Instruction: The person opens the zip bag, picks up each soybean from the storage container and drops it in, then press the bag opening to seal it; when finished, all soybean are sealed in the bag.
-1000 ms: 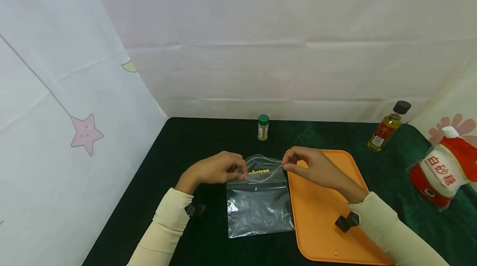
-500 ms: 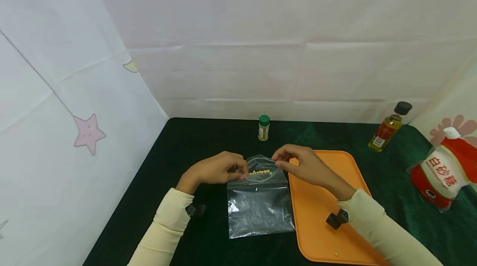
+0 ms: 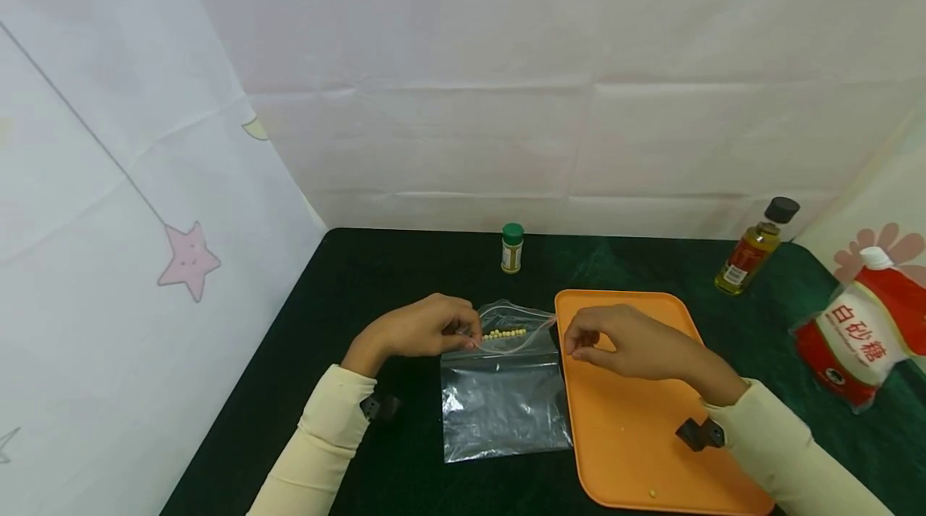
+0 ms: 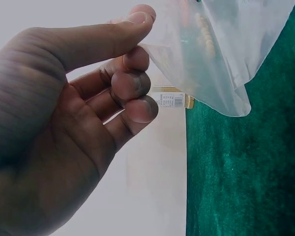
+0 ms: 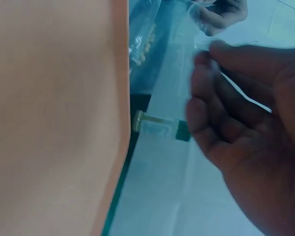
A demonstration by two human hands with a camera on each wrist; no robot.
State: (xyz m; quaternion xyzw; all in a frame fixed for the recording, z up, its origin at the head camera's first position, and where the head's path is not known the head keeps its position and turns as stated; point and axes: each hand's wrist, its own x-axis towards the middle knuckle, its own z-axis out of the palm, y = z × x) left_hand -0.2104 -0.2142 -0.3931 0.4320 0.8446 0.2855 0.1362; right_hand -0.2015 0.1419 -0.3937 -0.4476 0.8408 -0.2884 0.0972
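My left hand (image 3: 427, 327) pinches the left side of the mouth of a clear zip bag (image 3: 502, 411) between thumb and fingertips. The mouth gapes, and a short row of small round pale yellow pieces (image 3: 504, 333) shows at it; their exact kind is too small to tell. In the left wrist view the bag's film (image 4: 216, 83) hangs from the fingertips. My right hand (image 3: 637, 343) is over the orange tray (image 3: 615, 436), just right of the bag and apart from it. Its fingers are loosely bent, with nothing seen between them; the right wrist view blurs the fingertips.
A small green-capped jar (image 3: 511, 248) stands behind the bag. At the back right are an oil bottle (image 3: 750, 251) and a red and white sugar bag (image 3: 861, 331). One small yellow piece (image 3: 653, 493) lies near the tray's front edge. Dark green cloth covers the table (image 3: 405, 436).
My right hand first moved left over the bag's mouth, then let go and drew back right over the tray. One more yellow piece seems to show in the bag. The left hand stayed put.
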